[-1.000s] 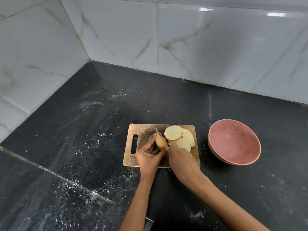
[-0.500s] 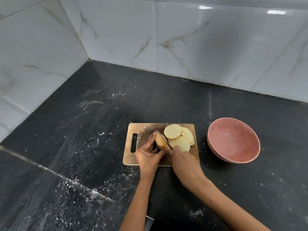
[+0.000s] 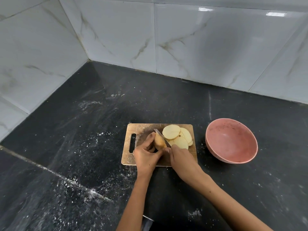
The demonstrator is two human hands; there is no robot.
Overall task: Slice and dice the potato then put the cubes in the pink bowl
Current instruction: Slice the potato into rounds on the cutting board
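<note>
A wooden cutting board (image 3: 143,129) lies on the black counter. My left hand (image 3: 145,153) grips the remaining end of the potato (image 3: 159,142) on the board. My right hand (image 3: 182,158) holds a knife (image 3: 161,136); its blade rests on the potato's right side and its handle is hidden in my fist. Several round potato slices (image 3: 176,136) lie overlapping on the right half of the board. The pink bowl (image 3: 231,140) stands empty on the counter, just right of the board.
The black stone counter (image 3: 83,147) is dusted with white specks and has a seam running diagonally at the left. White marble-look tiled walls (image 3: 200,44) close the back and left. A metallic edge (image 3: 147,221) shows at the bottom between my arms.
The knife blade has shifted slightly against the potato piece, from lower on the cut to higher along its right side. My left hand stays on the potato. The slices and bowl have not moved.
</note>
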